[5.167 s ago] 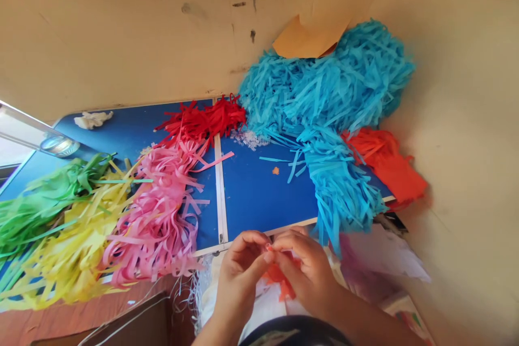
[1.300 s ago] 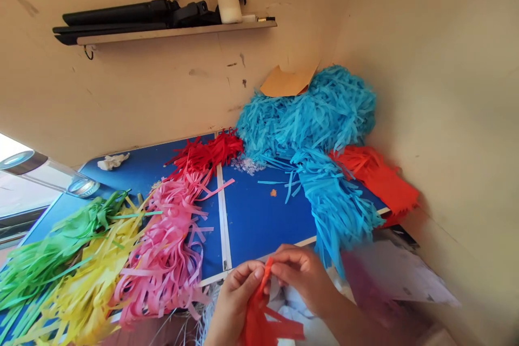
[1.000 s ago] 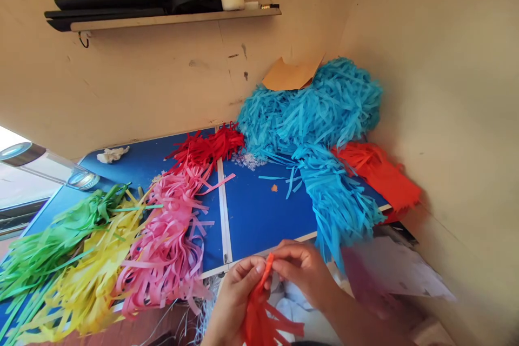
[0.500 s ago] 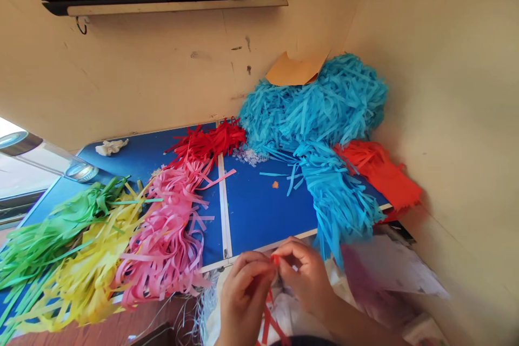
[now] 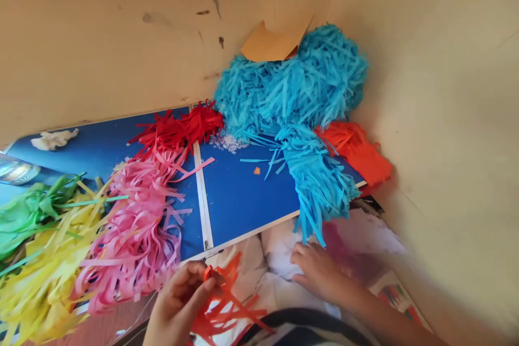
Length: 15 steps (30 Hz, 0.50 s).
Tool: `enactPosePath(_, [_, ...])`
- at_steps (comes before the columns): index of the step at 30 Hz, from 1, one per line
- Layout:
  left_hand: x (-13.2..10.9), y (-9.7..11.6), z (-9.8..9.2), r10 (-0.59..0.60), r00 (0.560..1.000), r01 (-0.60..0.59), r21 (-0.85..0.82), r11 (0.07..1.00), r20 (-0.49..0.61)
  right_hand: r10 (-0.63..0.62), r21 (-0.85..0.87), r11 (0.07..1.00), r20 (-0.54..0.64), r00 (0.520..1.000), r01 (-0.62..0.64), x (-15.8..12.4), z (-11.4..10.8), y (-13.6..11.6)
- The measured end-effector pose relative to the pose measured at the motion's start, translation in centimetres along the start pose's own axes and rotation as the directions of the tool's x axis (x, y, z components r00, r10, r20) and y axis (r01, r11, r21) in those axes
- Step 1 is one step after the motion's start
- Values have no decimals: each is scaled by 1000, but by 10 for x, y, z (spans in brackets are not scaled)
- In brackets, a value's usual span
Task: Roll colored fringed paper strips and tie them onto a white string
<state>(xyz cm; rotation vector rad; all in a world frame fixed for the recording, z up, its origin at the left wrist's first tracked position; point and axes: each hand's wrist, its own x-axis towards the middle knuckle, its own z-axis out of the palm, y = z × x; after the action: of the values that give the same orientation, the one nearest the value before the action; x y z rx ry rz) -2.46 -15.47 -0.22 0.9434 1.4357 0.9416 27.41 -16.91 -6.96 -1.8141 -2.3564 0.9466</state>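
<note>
My left hand (image 5: pixel 184 292) pinches the twisted loop at the top of an orange tissue-paper tassel (image 5: pixel 233 308). Its loose strips hang over my lap. My right hand (image 5: pixel 318 270) is apart from the tassel, fingers slightly bent and spread with nothing in them. It lies low over the pale cloth (image 5: pixel 279 248), just below the hanging tips of a blue paper fringe (image 5: pixel 320 184).
The blue table (image 5: pixel 251 200) bears pink fringes (image 5: pixel 138 221), yellow fringes (image 5: pixel 60 270), green fringes (image 5: pixel 32 211) and red fringes (image 5: pixel 178 127). A large blue heap (image 5: pixel 292 86) with an orange sheet (image 5: pixel 275 43) on it sits against the wall. Orange-red fringes (image 5: pixel 357 151) overhang the right edge.
My right hand has let go of the orange tassel's top and moved right and down. The left hand keeps the tassel and has shifted left. The view has tilted down and turned right.
</note>
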Motion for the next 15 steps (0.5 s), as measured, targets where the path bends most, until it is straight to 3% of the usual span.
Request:
enactPosePath(4, [-1, -6, 22, -92, 995, 98, -201, 975, 37, 4, -121, 993, -14, 1000, -6, -2, 26, 5])
enactPosePath(8, [1, -10, 31, -64, 990, 87, -192, 977, 122, 42, -124, 991, -62, 997, -49, 2, 31, -2])
enactPosePath(12, [-3, -5, 27, -1, 985, 15, -81, 997, 171, -43, -207, 977, 14, 999, 45, 5, 27, -6])
enactPosePath(15, [-7, -3, 10, 89, 980, -93, 15, 996, 180, -22, -118, 993, 22, 1000, 24, 6, 20, -2])
